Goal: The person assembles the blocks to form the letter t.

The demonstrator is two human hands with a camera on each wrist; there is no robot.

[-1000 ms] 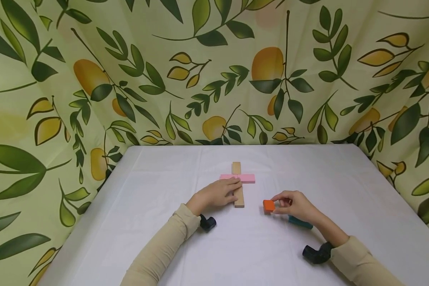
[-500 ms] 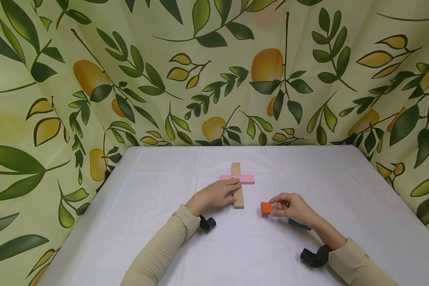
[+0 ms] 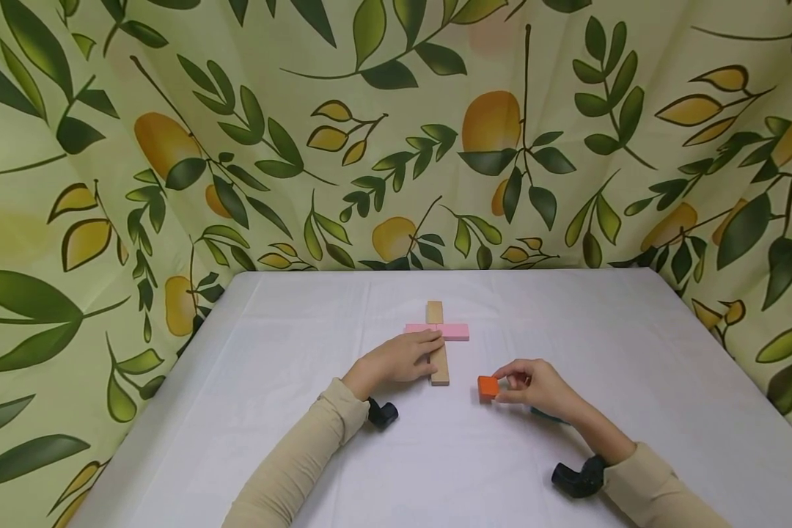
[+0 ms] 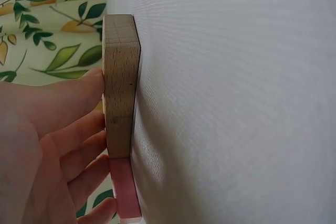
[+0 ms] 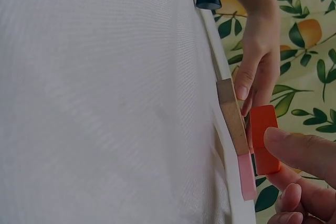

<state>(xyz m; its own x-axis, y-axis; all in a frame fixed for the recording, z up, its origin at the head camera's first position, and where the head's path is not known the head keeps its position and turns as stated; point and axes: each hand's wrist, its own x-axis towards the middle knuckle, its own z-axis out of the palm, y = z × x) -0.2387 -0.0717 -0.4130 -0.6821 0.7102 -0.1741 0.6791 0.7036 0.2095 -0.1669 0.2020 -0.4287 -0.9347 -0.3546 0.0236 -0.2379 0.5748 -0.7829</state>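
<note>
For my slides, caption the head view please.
Left hand touches a block cross; right hand pinches an orange block.

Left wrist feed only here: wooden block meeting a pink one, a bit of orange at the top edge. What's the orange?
Observer: An orange block, pinched between thumb and fingers of the right hand.
Operator: Copy. My pink piece gets cut off. Full layout?
Observer: In the head view, the pink strip runs crosswise, and more wood shows on its far side, so it reads as a cross.
Operator: Anything else on the table besides that?
Observer: A dark teal piece, mostly hidden by the right hand and wrist; I can't tell its full shape.
</note>
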